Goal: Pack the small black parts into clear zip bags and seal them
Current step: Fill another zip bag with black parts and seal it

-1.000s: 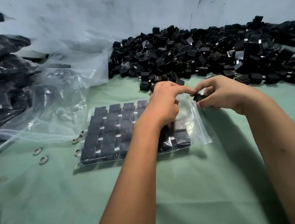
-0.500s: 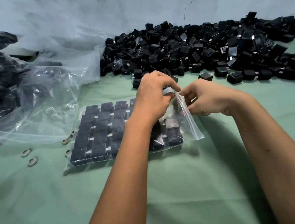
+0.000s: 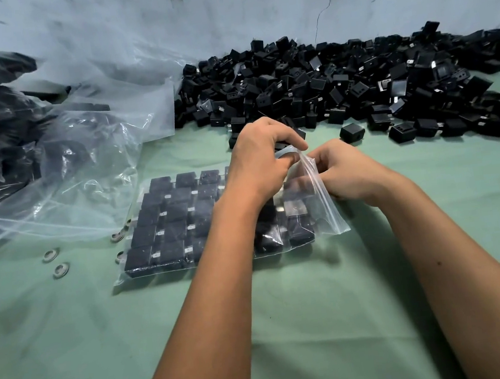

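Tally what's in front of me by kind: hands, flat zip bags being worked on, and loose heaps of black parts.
Hands: 2, the left hand and the right hand, both pinching the bag's mouth
Flat zip bag being worked on: 1
Loose heap of black parts: 1
Total: 4

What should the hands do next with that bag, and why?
Probably press the zip strip together and slide along it. Both the left hand and right hand pinch the raised open end of the zip bag, which already holds neat rows of black parts.
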A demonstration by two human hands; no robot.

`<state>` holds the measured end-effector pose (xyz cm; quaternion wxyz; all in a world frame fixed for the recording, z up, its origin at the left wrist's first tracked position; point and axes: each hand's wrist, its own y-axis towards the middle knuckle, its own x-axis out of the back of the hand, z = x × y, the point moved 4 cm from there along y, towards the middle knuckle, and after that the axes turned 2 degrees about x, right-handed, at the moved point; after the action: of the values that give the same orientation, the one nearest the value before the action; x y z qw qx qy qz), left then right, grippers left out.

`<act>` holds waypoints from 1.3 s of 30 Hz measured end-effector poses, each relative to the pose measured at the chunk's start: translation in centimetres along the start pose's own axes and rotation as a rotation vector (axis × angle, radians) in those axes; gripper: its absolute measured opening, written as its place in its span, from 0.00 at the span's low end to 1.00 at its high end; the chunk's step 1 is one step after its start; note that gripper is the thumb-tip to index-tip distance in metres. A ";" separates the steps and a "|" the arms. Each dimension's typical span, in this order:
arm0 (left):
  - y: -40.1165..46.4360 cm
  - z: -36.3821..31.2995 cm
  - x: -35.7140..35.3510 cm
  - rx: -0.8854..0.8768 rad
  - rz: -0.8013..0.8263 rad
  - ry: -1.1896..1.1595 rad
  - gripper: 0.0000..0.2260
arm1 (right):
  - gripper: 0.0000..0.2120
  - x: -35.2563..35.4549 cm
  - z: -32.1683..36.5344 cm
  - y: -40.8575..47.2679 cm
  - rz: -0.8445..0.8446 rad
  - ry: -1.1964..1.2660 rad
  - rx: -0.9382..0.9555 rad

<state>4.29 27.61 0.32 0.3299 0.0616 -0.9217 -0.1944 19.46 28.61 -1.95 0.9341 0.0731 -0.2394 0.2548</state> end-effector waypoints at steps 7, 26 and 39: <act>-0.1 -0.3 -0.2 -0.009 -0.013 0.003 0.09 | 0.21 -0.7 0.0 0.2 0.008 -0.001 0.061; -0.3 -1.1 -0.3 -0.038 -0.075 0.094 0.07 | 0.21 3.7 -4.4 0.6 -0.633 -0.697 -0.273; -0.4 1.9 2.5 0.179 -0.072 0.019 0.10 | 0.19 3.5 -4.1 0.4 -0.633 -0.539 -0.188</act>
<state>1.10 27.25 0.29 0.3245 0.1257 -0.9295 -0.1224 23.62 31.56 -3.80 0.8728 0.1213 -0.4629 -0.0960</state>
